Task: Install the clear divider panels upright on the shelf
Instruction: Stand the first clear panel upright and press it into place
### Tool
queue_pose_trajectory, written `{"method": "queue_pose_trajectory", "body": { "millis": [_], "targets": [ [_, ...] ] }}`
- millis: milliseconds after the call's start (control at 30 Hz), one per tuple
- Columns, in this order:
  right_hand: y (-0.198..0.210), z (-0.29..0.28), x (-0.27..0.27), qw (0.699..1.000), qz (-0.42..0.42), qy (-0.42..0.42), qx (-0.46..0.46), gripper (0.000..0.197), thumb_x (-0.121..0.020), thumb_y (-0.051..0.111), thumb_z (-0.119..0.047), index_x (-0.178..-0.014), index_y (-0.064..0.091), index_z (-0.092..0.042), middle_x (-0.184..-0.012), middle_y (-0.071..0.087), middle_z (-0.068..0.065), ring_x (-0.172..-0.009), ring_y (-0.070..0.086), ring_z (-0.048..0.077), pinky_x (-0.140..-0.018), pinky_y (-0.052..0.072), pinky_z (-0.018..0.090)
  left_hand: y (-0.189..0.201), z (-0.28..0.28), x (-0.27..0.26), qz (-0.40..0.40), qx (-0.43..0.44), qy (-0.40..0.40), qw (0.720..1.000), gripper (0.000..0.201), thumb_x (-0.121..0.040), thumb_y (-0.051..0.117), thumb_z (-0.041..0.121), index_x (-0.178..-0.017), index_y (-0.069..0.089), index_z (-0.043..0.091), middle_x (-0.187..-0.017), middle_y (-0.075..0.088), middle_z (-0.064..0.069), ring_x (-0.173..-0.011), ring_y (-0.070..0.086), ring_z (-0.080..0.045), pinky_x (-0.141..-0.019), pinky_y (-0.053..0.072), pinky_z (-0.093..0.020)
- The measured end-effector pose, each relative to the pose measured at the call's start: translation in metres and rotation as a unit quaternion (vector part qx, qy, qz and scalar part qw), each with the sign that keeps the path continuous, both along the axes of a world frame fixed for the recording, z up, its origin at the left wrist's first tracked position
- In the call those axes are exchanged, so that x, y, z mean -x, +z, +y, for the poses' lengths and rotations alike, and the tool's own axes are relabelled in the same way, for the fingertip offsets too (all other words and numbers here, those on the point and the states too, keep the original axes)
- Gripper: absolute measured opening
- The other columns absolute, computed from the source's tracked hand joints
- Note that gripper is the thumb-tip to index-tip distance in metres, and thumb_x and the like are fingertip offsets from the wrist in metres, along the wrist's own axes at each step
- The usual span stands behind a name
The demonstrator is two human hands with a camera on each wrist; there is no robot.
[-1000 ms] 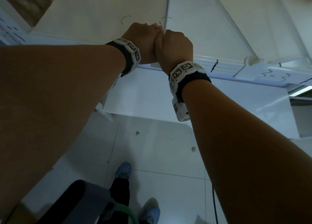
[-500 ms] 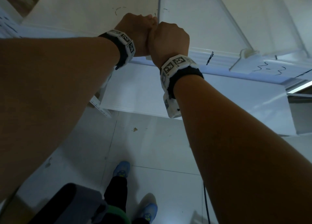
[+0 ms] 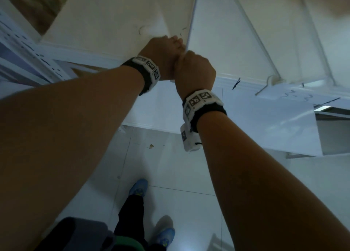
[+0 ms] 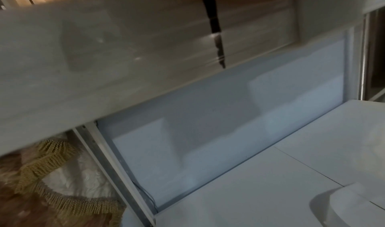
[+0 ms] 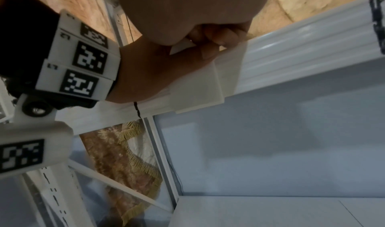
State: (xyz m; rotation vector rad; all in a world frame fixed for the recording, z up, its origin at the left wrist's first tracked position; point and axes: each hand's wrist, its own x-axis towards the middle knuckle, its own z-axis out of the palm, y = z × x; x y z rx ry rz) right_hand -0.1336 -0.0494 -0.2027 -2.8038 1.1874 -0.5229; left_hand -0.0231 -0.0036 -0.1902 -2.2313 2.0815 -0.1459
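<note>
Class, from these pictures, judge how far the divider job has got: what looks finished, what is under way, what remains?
Done: one clear divider already stands upright at the right, clipped at the shelf's front edge. In hand: the left hand and right hand grip the near end of another panel, where its clip sits on the rail. Left: whether it is fully seated cannot be told.

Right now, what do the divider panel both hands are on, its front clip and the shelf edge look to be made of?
Divider panel: clear rigid plastic, probably acrylic; the shelf shows through it and only its edge catches light. Front clip: translucent milky plastic, matte. Shelf edge: white, glossy and ribbed with highlights; painted metal or plastic, cannot tell. Left hand and right hand grip the panel's front end.
</note>
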Motion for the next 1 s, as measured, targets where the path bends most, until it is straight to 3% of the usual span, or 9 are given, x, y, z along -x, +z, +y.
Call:
{"method": "queue_pose_trajectory", "body": {
  "millis": [167, 333, 567, 667, 733, 800, 833, 900, 1000],
  "targets": [
    [0.014, 0.009, -0.001, 0.998, 0.002, -0.026, -0.055, 0.027, -0.099, 0.038, -0.022, -0.085, 0.059, -0.013, -0.09, 0.066, 0.007, -0.084, 0.062, 0.028, -0.058, 0.035, 0.031, -0.009, -0.006, -0.015, 0.051, -0.008, -0.023, 0.998, 0.039, -0.078, 0.049, 0.029, -0.097, 0.068, 0.0, -0.102, 0.069, -0.021, -0.098, 0.065, -0.036, -0.08, 0.053, -0.041],
    [0.023, 0.019, -0.003, 0.99, -0.004, -0.081, -0.115, 0.026, -0.099, 0.038, -0.018, -0.088, 0.059, -0.008, -0.091, 0.066, 0.012, -0.086, 0.06, 0.031, -0.063, 0.04, 0.033, -0.013, -0.009, -0.017, 0.07, -0.002, -0.039, 0.997, 0.058, -0.081, 0.035, 0.035, -0.108, 0.067, -0.005, -0.112, 0.069, -0.024, -0.106, 0.065, -0.038, -0.089, 0.054, -0.045],
    [0.044, 0.029, -0.003, 0.966, 0.03, -0.149, -0.208, 0.025, -0.096, 0.036, -0.016, -0.097, 0.061, -0.011, -0.103, 0.065, 0.01, -0.102, 0.057, 0.03, -0.075, 0.049, 0.039, -0.004, -0.012, -0.005, 0.091, -0.013, -0.03, 0.995, 0.054, -0.088, 0.029, 0.027, -0.111, 0.061, -0.009, -0.115, 0.062, -0.03, -0.112, 0.059, -0.044, -0.095, 0.046, -0.055],
    [0.048, 0.029, -0.008, 0.942, -0.014, -0.177, -0.285, 0.029, -0.097, 0.038, -0.029, -0.097, 0.061, -0.012, -0.101, 0.066, 0.01, -0.097, 0.059, 0.03, -0.077, 0.05, 0.037, 0.014, -0.007, -0.001, 0.082, -0.037, 0.029, 0.996, 0.063, -0.092, 0.023, 0.033, -0.132, 0.045, -0.01, -0.137, 0.048, -0.029, -0.129, 0.044, -0.042, -0.108, 0.033, -0.054],
    [0.047, 0.033, -0.005, 0.906, -0.078, -0.205, -0.363, 0.036, -0.094, 0.042, -0.041, -0.095, 0.06, -0.01, -0.094, 0.066, 0.009, -0.087, 0.061, 0.028, -0.075, 0.049, 0.035, 0.027, -0.003, 0.002, 0.091, -0.064, 0.065, 0.992, 0.051, -0.094, 0.04, 0.03, -0.132, 0.048, -0.003, -0.137, 0.049, -0.021, -0.129, 0.046, -0.037, -0.105, 0.038, -0.046],
    [0.037, 0.04, 0.002, 0.85, -0.181, -0.249, -0.428, 0.033, -0.09, 0.049, -0.041, -0.086, 0.057, -0.009, -0.08, 0.061, 0.005, -0.077, 0.057, 0.026, -0.068, 0.045, 0.033, 0.045, -0.003, 0.012, 0.055, -0.127, 0.055, 0.989, 0.03, -0.094, 0.048, 0.029, -0.108, 0.063, 0.007, -0.105, 0.061, -0.009, -0.104, 0.061, -0.029, -0.082, 0.047, -0.036],
    [0.031, 0.045, 0.006, 0.816, -0.228, -0.279, -0.451, 0.032, -0.086, 0.051, -0.041, -0.081, 0.056, -0.01, -0.074, 0.059, 0.004, -0.074, 0.057, 0.026, -0.066, 0.048, 0.037, 0.053, -0.004, 0.018, 0.04, -0.152, 0.049, 0.986, 0.028, -0.095, 0.048, 0.033, -0.095, 0.064, 0.011, -0.086, 0.059, -0.004, -0.089, 0.064, -0.027, -0.073, 0.047, -0.033],
    [0.022, 0.048, 0.009, 0.744, -0.285, -0.323, -0.51, 0.037, -0.081, 0.049, -0.044, -0.081, 0.059, -0.008, -0.077, 0.063, 0.009, -0.075, 0.062, 0.03, -0.065, 0.057, 0.045, 0.061, -0.002, 0.021, 0.058, -0.16, 0.061, 0.984, 0.042, -0.096, 0.047, 0.049, -0.073, 0.056, 0.014, -0.065, 0.049, 0.001, -0.068, 0.058, -0.024, -0.063, 0.046, -0.03],
    [0.019, 0.04, 0.008, 0.613, -0.363, -0.323, -0.623, 0.039, -0.094, 0.047, -0.035, -0.106, 0.062, -0.001, -0.09, 0.065, 0.015, -0.082, 0.063, 0.029, -0.059, 0.057, 0.039, 0.06, 0.008, 0.013, 0.146, -0.116, 0.139, 0.973, 0.057, -0.091, 0.05, 0.06, -0.06, 0.047, 0.013, -0.059, 0.049, -0.001, -0.054, 0.05, -0.019, -0.055, 0.039, -0.028]
  ]
}}
